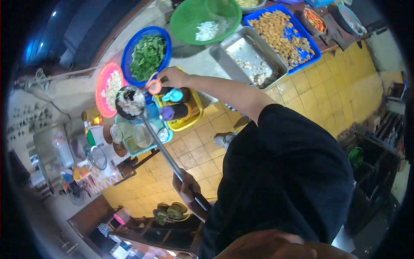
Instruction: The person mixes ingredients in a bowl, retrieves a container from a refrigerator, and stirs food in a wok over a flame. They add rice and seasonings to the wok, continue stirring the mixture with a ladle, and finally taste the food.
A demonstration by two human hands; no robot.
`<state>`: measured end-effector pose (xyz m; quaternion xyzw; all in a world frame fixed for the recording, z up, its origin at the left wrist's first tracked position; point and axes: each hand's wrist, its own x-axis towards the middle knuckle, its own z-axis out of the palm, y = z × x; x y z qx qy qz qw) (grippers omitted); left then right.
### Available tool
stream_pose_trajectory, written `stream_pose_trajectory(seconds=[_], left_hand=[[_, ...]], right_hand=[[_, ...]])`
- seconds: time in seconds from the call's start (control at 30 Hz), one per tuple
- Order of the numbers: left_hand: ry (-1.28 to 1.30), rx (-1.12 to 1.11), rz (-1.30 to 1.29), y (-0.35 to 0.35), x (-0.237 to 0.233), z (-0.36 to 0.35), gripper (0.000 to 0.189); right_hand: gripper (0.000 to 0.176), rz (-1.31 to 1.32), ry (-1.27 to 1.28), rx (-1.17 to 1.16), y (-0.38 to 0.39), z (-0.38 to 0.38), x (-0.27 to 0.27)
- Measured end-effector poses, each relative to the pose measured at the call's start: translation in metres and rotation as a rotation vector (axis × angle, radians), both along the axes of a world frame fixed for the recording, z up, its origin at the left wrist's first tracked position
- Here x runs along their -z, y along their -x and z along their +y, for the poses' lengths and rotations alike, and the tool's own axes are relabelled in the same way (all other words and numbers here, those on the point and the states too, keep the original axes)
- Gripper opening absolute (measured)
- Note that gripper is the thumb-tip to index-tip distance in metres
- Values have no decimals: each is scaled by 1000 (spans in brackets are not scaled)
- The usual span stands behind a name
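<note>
My left hand [186, 186] is closed round the long metal handle of a ladle [161, 149]. The ladle's round bowl [124, 113] carries a whitish food and hangs beside the pink basket. At the yellow basket [197, 116], the fingers of my right hand [173, 78] are closed on a pink plastic lid [154, 85]. Whether that lid is fixed to a dark bottle below is hard to see. Dark containers with a turquoise lid [173, 95] and a purple lid [167, 113] stand in the same basket.
Green leaves [147, 58] fill a blue basket [126, 67]; a pink basket [100, 97] holds white pieces. A green colander [181, 30], a metal tray [239, 41] and a blue tray [317, 55] of brown pieces line the counter. Jars stand in a light-blue basket [148, 149].
</note>
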<state>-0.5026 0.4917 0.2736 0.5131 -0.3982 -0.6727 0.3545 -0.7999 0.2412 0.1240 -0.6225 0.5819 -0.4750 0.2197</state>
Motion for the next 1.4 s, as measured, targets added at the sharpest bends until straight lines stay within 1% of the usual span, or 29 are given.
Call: stream_pose_trajectory(seconds=[0.1,0.17,0.2,0.23,0.27,0.3,0.33,0.37,0.4,0.43,0.47,0.53,0.57,0.6,0.67,0.7,0.73,0.8,0.83,0.9,0.93,1.0,1.07,1.13,1.2,1.27,1.3,1.33,1.4], left_hand=[[45,36,-41,25,-1,0,14],[31,83,-27,38,-3,2,16],[25,119,-5,47,-3,3,18],[17,121,-9,55,-5,6,18],[-20,123,-17,67,-9,10,19],[-59,125,-25,77,-14,15,20],[-68,125,-29,87,-18,20,20],[-118,146,-115,98,-22,24,21],[-169,165,-204,105,-24,27,22],[-182,241,-227,109,-24,28,23],[-189,275,-144,110,-19,33,22],[-275,382,-325,129,-20,35,22],[-268,450,-230,135,-18,37,21],[-275,441,-224,144,-17,40,21],[-315,572,-300,163,-22,44,19],[-374,622,-283,166,-17,46,20],[-383,612,-287,173,-15,51,20],[-294,741,-260,188,-11,60,23],[-242,786,-408,192,-8,65,27],[-243,775,-396,206,-8,76,27],[-247,774,-383,212,-8,82,27],[-235,733,-390,225,-7,98,27],[-217,684,-392,231,-1,116,26],[-127,664,-401,234,18,140,23],[-116,616,-360,245,32,164,22],[-129,558,-312,255,36,190,22],[-223,525,-293,265,37,204,22],[-306,489,-267,275,40,215,21],[-315,418,-177,294,39,237,22]], right_hand=[[38,39,92,61,42,34,-24],[36,-107,134,-9,94,82,-45],[31,-172,133,59,123,112,-53],[28,-22,181,159,156,130,-37],[27,-147,88,242,188,163,-36],[27,-103,-50,386,218,200,-48],[26,89,43,505,251,227,-16],[27,-9,-99,756,270,261,-13],[30,10,-115,891,295,292,5],[32,153,-208,890,330,333,37],[33,296,-302,880,353,363,61],[37,315,-733,828,361,385,46],[43,215,-726,794,361,395,49],[43,224,-729,785,363,395,55],[41,100,-623,565,355,389,65],[43,350,-708,704,341,376,54],[46,367,-767,671,340,370,56],[44,405,-667,604,345,366,64],[44,404,-665,594,348,367,60],[41,-264,-706,575,359,369,47],[41,-261,-703,562,364,374,51],[36,423,-643,547,374,383,51],[35,390,-677,575,370,384,39],[33,623,-383,408,369,387,36],[35,532,-749,174,345,377,6],[39,732,-679,-3,337,371,47],[33,804,-906,-12,318,360,9],[29,956,-860,-94,324,348,59],[27,955,-831,-127,322,338,47]])
